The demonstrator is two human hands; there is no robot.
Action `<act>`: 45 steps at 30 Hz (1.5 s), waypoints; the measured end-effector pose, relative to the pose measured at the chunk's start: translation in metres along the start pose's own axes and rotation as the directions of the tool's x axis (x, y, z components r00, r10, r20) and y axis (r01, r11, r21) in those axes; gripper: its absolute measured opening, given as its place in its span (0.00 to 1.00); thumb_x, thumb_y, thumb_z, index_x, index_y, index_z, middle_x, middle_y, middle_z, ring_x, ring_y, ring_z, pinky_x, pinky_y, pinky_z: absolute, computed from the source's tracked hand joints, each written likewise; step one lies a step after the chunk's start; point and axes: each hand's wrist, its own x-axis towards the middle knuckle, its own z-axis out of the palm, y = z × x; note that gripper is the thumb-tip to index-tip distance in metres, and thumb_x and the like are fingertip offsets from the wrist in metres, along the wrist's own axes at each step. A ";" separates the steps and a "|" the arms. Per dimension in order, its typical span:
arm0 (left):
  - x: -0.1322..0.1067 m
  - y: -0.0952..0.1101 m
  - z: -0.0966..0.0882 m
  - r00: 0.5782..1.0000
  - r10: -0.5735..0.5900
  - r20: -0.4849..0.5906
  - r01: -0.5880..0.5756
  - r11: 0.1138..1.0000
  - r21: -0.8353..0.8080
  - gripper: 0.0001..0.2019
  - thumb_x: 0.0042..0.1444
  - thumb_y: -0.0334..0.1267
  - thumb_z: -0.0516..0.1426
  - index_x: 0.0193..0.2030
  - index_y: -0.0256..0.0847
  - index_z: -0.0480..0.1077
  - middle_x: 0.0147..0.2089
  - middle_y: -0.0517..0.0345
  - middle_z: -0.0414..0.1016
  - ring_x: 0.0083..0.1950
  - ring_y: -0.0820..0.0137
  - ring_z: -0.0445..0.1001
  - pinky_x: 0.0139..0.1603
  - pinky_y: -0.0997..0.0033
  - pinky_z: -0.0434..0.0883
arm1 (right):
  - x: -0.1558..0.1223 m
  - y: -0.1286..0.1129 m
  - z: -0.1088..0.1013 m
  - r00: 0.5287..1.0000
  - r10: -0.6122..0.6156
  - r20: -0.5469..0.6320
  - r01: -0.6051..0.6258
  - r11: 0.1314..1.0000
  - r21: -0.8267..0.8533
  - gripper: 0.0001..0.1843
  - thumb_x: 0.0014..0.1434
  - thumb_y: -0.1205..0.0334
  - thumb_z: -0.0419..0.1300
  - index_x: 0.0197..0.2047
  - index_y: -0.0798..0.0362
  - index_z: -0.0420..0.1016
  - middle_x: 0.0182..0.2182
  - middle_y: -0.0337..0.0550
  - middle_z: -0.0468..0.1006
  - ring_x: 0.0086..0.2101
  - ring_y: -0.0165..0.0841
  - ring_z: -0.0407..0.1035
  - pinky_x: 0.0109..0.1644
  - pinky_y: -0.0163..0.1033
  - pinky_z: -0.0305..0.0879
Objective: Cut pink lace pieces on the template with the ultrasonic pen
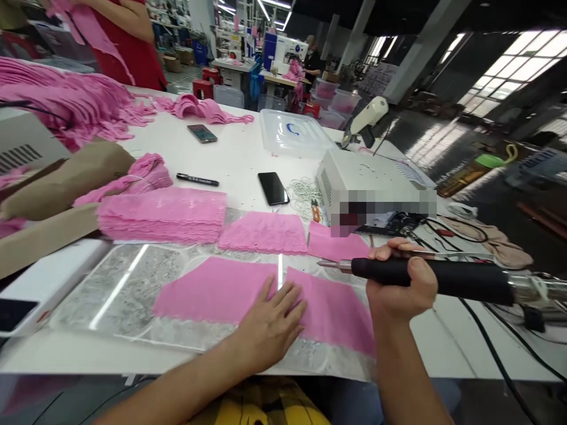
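My left hand (271, 326) lies with fingers spread across the neighbouring edges of two pink fabric pieces. One piece, the left panel (204, 290), reaches out to the left; the other, the right panel (339, 310), extends to the right. Both rest on a shiny transparent sheet (119, 295) over the table. My right hand (401, 283) is wrapped around a thick black-handled tool (460, 278) with a pointed metal tip. That tip points left, above the upper part of the right panel. Behind the panels are a tall stack (162, 215), a lower stack (263, 231) and a small pink piece (336, 241).
A vented grey box (367, 177) stands behind my right hand, with black cables (491, 348) at right. Two phones, including one black phone (273, 188), a marker (197, 179) and orange snips (315, 211) lie farther back. A person in red (119, 47) stands across the table.
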 end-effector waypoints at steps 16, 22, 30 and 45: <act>0.005 -0.003 -0.010 0.998 0.051 0.045 -0.051 0.999 0.012 0.15 0.69 0.37 0.50 0.57 0.39 0.71 0.62 0.47 0.71 0.66 0.59 0.67 0.73 0.45 0.51 | 0.008 -0.019 -0.075 0.980 -0.092 -0.175 0.069 0.989 -0.134 0.10 0.41 0.58 0.56 0.28 0.54 0.69 0.27 0.38 0.70 0.21 0.27 0.62 0.25 0.38 0.62; 0.006 -0.005 -0.012 0.997 0.065 0.045 -0.066 0.998 0.013 0.15 0.69 0.37 0.49 0.57 0.38 0.72 0.62 0.48 0.71 0.65 0.58 0.68 0.72 0.45 0.52 | 0.007 -0.016 -0.073 0.989 -0.086 -0.117 0.069 0.988 -0.137 0.09 0.43 0.58 0.56 0.28 0.53 0.70 0.27 0.38 0.71 0.21 0.28 0.64 0.26 0.39 0.64; 0.005 -0.005 -0.009 0.997 0.067 0.042 -0.068 0.997 0.027 0.16 0.70 0.37 0.48 0.57 0.38 0.72 0.62 0.48 0.71 0.66 0.58 0.67 0.73 0.45 0.50 | 0.007 -0.014 -0.072 0.990 -0.097 -0.101 0.083 0.988 -0.134 0.08 0.43 0.59 0.57 0.27 0.54 0.70 0.27 0.38 0.70 0.21 0.27 0.64 0.25 0.39 0.64; 0.001 -0.009 -0.002 0.998 0.063 0.022 -0.063 0.998 0.018 0.16 0.68 0.37 0.50 0.59 0.41 0.71 0.64 0.49 0.70 0.68 0.60 0.65 0.74 0.48 0.46 | 0.005 -0.029 -0.086 0.984 -0.063 -0.165 0.046 0.993 -0.108 0.09 0.42 0.58 0.58 0.27 0.54 0.70 0.26 0.38 0.69 0.21 0.26 0.63 0.24 0.36 0.63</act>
